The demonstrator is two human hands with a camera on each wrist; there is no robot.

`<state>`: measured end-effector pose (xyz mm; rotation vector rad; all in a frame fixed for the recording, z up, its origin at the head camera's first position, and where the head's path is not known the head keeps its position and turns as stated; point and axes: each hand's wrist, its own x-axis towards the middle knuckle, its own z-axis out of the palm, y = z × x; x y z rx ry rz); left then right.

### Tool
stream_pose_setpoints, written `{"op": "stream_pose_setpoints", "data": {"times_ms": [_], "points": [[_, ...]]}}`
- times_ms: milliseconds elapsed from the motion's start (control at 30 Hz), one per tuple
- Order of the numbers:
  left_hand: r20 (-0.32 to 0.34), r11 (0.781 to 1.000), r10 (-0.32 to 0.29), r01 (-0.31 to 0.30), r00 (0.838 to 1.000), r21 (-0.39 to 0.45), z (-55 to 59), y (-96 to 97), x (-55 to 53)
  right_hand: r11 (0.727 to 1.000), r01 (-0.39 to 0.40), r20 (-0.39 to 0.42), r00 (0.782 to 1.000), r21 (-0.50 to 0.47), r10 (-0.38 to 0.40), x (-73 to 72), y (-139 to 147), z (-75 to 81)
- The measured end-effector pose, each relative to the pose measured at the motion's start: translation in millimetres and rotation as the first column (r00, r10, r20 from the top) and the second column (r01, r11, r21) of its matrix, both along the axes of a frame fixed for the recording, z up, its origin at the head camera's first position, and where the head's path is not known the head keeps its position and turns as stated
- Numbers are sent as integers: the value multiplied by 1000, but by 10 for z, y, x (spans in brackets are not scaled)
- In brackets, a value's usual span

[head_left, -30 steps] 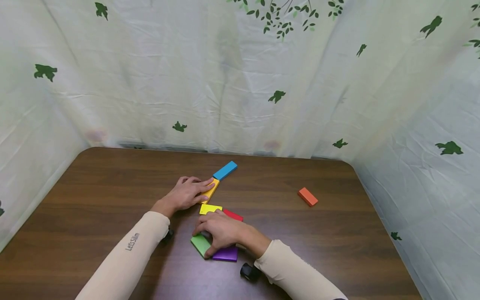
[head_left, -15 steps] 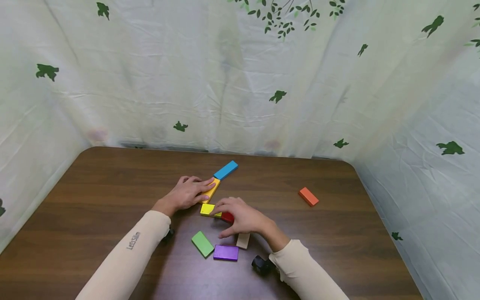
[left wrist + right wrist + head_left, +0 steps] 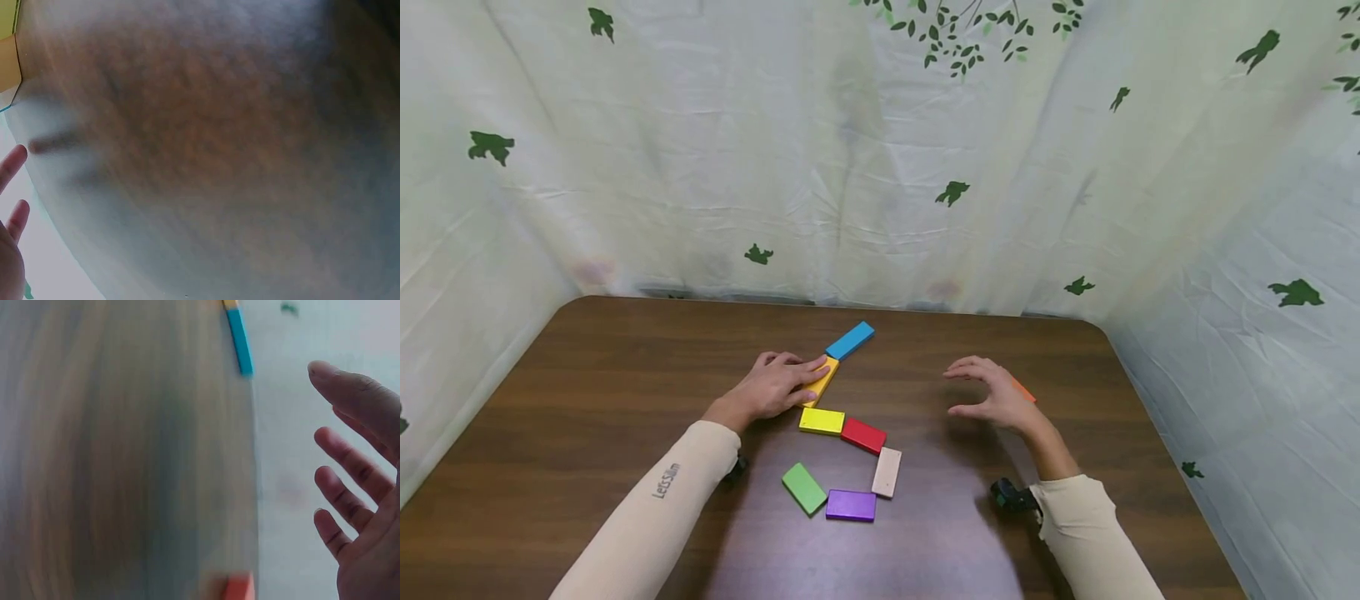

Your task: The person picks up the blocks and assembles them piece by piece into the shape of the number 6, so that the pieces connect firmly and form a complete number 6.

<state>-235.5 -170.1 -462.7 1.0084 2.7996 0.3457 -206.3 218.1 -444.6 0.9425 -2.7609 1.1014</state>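
In the head view my left hand (image 3: 773, 386) rests with extended fingers on an amber block (image 3: 826, 379). The blue block (image 3: 851, 340) meets its far end, and the yellow block (image 3: 822, 422) lies by its near end. From there a curve continues through a red block (image 3: 863, 436), a beige block (image 3: 887, 472), a purple block (image 3: 851, 506) and a green block (image 3: 804, 487). To the right, my right hand (image 3: 996, 397) hovers with spread, slightly bent fingers and holds nothing. It partly hides the orange block (image 3: 1024, 391); the right wrist view shows this orange block (image 3: 239, 588) too.
All the blocks lie flat on a dark brown wooden table (image 3: 625, 375). Pale curtains (image 3: 820, 150) with green leaf prints stand behind the table and at both sides. A small black camera (image 3: 1013, 497) sits on the right wrist.
My right hand has left the green block, passed over the red one and swung right to the orange block. The red and beige blocks are now uncovered. My left hand stays put.
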Motion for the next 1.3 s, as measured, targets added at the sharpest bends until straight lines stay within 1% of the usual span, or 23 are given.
{"op": "stream_pose_setpoints", "data": {"times_ms": [133, 233, 333, 467, 633, 733, 833, 1000, 1167, 1300], "points": [[6, 1000, 11, -11, 1000, -8, 7, -1, -9, 997, 73, 21, 997, -14, -73, -57, 367, -5], [13, 1000, 15, -15, 1000, -12, 10, 2, -10, 995, 104, 58, 993, -4, -104, -104, 612, -38], [15, 1000, 12, -12, 1000, -15, 5, 8, -8, 994, 106, 119, 987, 23, -108, -127, 812, -73], [14, 1000, 13, -13, 1000, -23, 3, 14, -2, 995, 65, 191, 978, 74, -78, -141, 990, -110], [19, 999, 19, -18, 1000, -37, 36, 29, -6, 995, 13, 264, 964, 95, -38, -149, 1088, -116], [18, 998, 19, -18, 1000, -53, 52, 41, -20, 997, 7, 325, 945, 80, -33, -149, 1115, -112], [22, 997, 22, -21, 1000, -69, 58, 48, -41, 998, 7, 363, 931, 67, -31, -154, 1135, -118], [-1, 996, 24, -24, 1000, -90, 87, 59, -69, 998, -14, 384, 923, 64, -11, -180, 1169, -134], [-24, 994, 20, -22, 1000, -110, 123, 85, -104, 997, -49, 416, 909, 57, 21, -224, 1181, -142], [-43, 993, 9, -14, 999, -118, 133, 96, -116, 996, -76, 416, 908, 57, 46, -233, 1148, -125]]}}
